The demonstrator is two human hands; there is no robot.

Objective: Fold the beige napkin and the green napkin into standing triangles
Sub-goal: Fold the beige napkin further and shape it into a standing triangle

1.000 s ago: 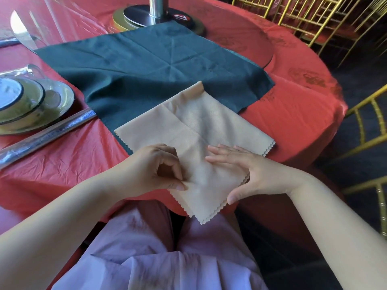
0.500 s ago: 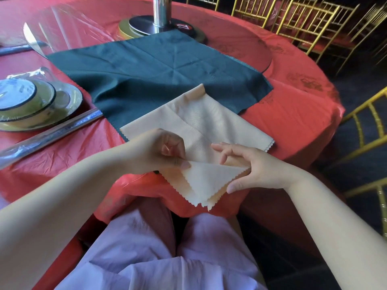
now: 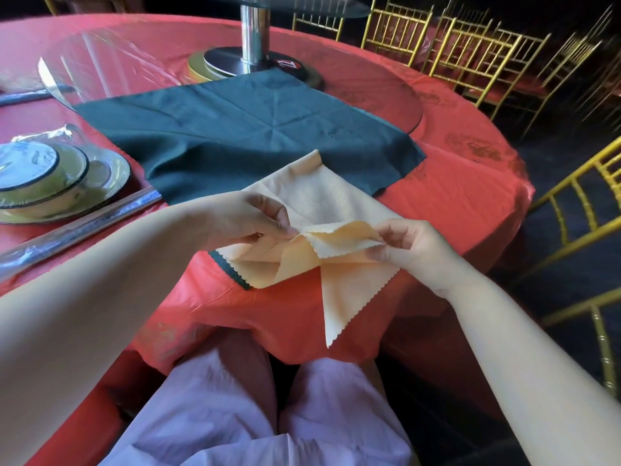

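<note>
- Beige napkin [image 3: 322,203]: lies at the near edge of the table [image 3: 453,196], partly folded. Its far corner points away from the person and rests on the green napkin; one loose scalloped corner hangs over the table edge, pointing down toward the lap. The long axis runs from far corner to hanging corner.
- Left hand [image 3: 248,220]: fingers closed in a pinch on a raised fold of the beige napkin, near its middle.
- Right hand [image 3: 413,250]: thumb and fingers closed on the lifted scalloped flap at the cloth's right side; the flap is held just above the table.
- Green napkin [image 3: 235,136]: spread flat and unfolded beyond the beige one, creases radiating from its centre; a small strip shows under the beige napkin's near-left edge.
- Stacked dishes [image 3: 50,179]: at the left, wrapped in clear film, well apart from both napkins.
- Wrapped chopsticks [image 3: 84,227]: beside the dishes, passing behind the left forearm.
- Metal post [image 3: 255,31]: beyond the green napkin, carrying a glass turntable.
- Gold chairs [image 3: 470,55]: around the table's far and right sides.
</note>
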